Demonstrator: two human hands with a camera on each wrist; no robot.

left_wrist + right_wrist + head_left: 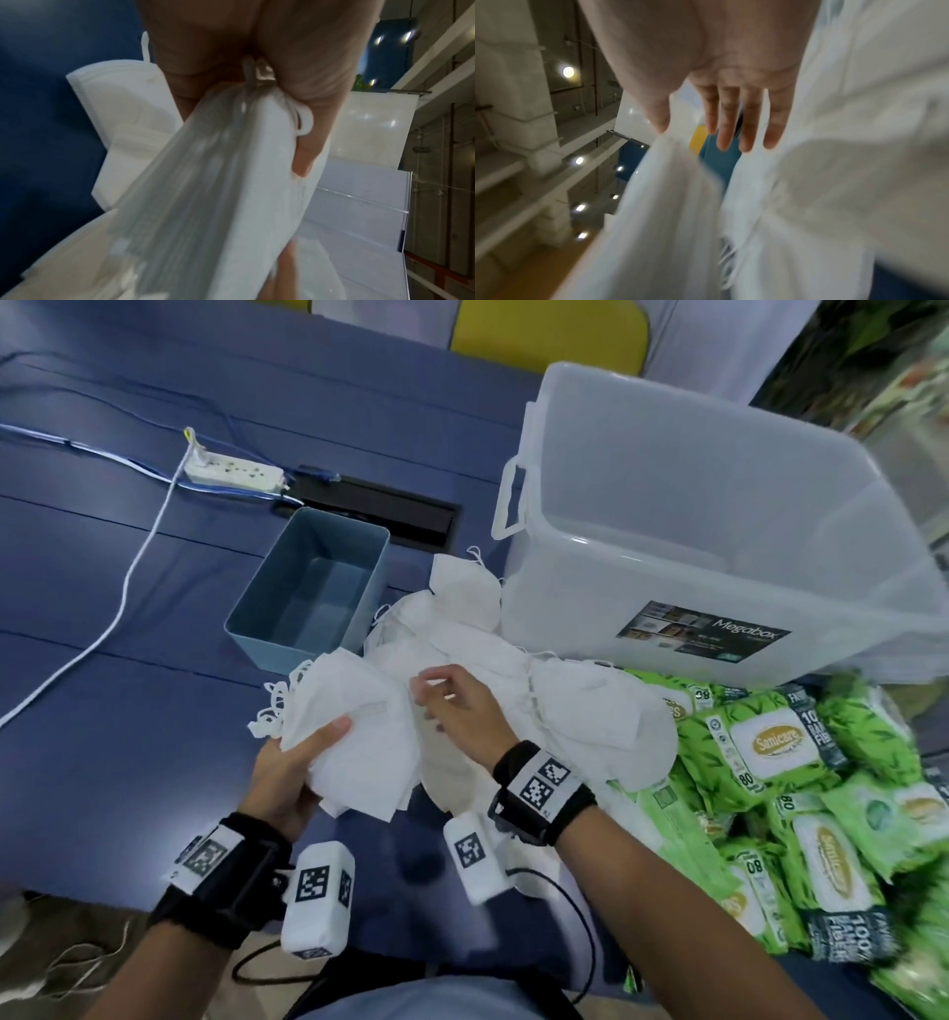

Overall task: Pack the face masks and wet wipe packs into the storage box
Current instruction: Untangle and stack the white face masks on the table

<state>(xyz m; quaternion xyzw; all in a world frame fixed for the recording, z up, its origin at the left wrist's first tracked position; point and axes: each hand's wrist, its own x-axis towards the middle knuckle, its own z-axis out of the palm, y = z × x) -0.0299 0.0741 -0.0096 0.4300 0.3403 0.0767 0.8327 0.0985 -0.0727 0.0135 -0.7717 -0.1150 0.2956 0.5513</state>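
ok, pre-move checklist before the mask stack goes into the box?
1. Left hand grips the mask stack: ok.
2. Right hand free of load: ok, fingers straight in the wrist view.
3. Clear storage box open, no lid: ok.
4. Box interior empty: ok.
5. Ear loops clear of the loose mask pile: cannot tell.
6. Small blue bin outside the path: cannot tell.

White face masks (359, 726), green leaf-patterned wet wipe packs (770, 752) with white-and-gold labels, clear translucent storage box (693, 521), grey-blue bin (308, 588), navy blue table (128, 660), white power strip (233, 472), black-and-white checkered wrist markers (544, 780).
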